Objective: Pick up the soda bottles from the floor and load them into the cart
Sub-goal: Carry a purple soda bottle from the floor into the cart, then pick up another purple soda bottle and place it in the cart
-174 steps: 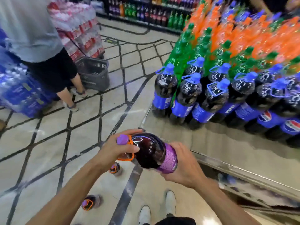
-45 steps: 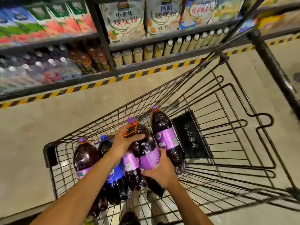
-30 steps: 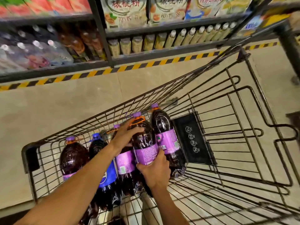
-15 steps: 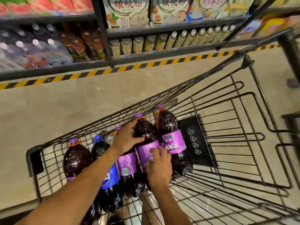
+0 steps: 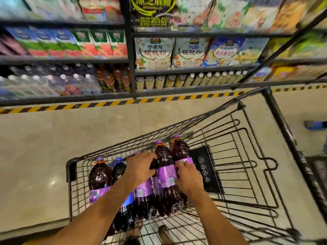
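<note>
The wire cart (image 5: 70,171) stands on the pale floor (image 5: 44,156), holding five soda bottles (image 5: 100,175) in a row.

Just right of the shelf post (image 5: 130,50), at the top, a black pack (image 5: 153,13) carries blurred yellow-green Chinese lettering with "25%" under it. One shelf lower, the cream box (image 5: 154,52) beside the post reads "中老年 核桃粉" in red, with "70%" and "15%" along its foot. The next box (image 5: 191,51) to the right also reads "核桃粉", above "60%", "15%" and "38". The blue box (image 5: 223,52) beyond bears red script too blurred to read. Far below the post, the black panel (image 5: 203,167) in the cart (image 5: 70,169) shows small round white signs, illegible. The print on the bottles' (image 5: 161,153) purple labels (image 5: 166,172) is too small to read.
</note>
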`<state>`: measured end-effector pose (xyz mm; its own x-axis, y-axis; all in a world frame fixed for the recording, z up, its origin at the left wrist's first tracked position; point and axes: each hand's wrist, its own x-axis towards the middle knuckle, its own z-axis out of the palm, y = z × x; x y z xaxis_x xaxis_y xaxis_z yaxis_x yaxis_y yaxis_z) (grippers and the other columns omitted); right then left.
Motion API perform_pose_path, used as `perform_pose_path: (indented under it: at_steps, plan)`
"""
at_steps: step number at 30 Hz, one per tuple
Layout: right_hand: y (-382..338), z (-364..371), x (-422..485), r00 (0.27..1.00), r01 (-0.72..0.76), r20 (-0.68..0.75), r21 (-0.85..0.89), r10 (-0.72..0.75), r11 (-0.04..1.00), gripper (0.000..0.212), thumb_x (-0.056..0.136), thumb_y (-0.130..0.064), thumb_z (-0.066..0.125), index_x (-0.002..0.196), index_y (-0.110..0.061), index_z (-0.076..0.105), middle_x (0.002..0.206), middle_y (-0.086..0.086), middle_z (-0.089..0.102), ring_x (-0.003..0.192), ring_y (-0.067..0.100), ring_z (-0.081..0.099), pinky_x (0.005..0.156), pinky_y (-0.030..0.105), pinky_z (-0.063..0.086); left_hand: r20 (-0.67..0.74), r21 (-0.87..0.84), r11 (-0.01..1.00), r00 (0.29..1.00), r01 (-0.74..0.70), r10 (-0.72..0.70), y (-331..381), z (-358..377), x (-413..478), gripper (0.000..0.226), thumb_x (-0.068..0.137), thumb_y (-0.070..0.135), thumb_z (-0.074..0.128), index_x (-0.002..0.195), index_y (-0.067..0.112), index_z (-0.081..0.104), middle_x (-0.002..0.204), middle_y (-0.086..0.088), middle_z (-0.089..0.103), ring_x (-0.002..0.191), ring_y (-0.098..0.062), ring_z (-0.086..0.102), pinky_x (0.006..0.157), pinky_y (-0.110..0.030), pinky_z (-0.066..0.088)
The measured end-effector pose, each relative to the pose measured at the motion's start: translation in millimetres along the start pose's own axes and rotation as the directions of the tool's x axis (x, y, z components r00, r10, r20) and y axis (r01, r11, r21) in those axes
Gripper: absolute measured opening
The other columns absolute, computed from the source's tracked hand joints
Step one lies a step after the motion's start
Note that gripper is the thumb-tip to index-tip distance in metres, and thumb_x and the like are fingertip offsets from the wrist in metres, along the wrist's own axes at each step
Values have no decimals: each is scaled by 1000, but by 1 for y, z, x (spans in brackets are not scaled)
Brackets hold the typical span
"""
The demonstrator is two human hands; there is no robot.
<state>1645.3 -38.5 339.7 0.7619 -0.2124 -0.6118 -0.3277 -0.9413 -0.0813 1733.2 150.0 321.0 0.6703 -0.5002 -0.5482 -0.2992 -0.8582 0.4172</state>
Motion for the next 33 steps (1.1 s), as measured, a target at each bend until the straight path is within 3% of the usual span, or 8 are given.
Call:
perform_pose_path:
  at_steps: [4,7,11,14,18,26,33]
  plan:
    - [0,-37,-8,995,96,13,-165,-95,982,49,95,-25,66,140,-23,46,137,6,56,129,29,53,103,46,50,-53,51,999,999,5,-2,15,-36,-35,58,91,35,68,143,31,42,146,-1,47,132,-25,44,109,-43,41]
    - [-4,-63,-14,983,183,29,-240,-181,953,48,97,-25,63,141,-21,45,138,7,56,130,33,52,103,48,49,-183,80,996,983,46,-31,31,-63,-69,53,90,31,66,138,28,46,138,1,51,128,-23,46,103,-38,43]
    - [-17,-97,-33,946,317,32,-302,-322,899,39,96,-16,64,134,-15,56,129,9,61,126,33,58,99,47,54,-265,141,962,945,235,-192,50,-86,-128,53,90,44,64,135,23,46,137,-3,52,128,-26,46,101,-43,46]
    - [-33,-126,-57,899,417,31,-365,-436,833,39,95,-23,65,133,-16,58,131,11,62,125,32,59,97,44,53,-308,145,919,900,366,-309,61,-89,-178,58,90,54,61,134,18,47,139,-8,53,129,-30,48,102,-47,45]
    - [-64,-162,-94,817,535,45,-430,-575,727,36,93,-21,66,127,-16,57,133,13,62,126,33,59,98,44,52,-370,75,843,800,533,-472,77,-83,-242,60,85,52,66,132,18,49,137,-8,54,128,-31,48,100,-45,44]
    - [-130,-173,-202,665,674,193,-570,-721,469,32,87,-22,78,114,-14,63,124,10,68,113,31,66,75,36,47,-449,-97,733,627,674,-636,105,-66,-383,62,87,56,69,133,19,50,137,-7,54,128,-30,50,99,-42,44]
    - [-193,-151,-315,536,693,271,-682,-799,234,48,85,-31,83,124,-8,68,119,12,71,108,32,69,75,37,53,-483,-220,535,385,816,-786,108,-2,-526,63,86,48,71,136,18,49,137,-8,54,125,-29,53,97,-41,50]
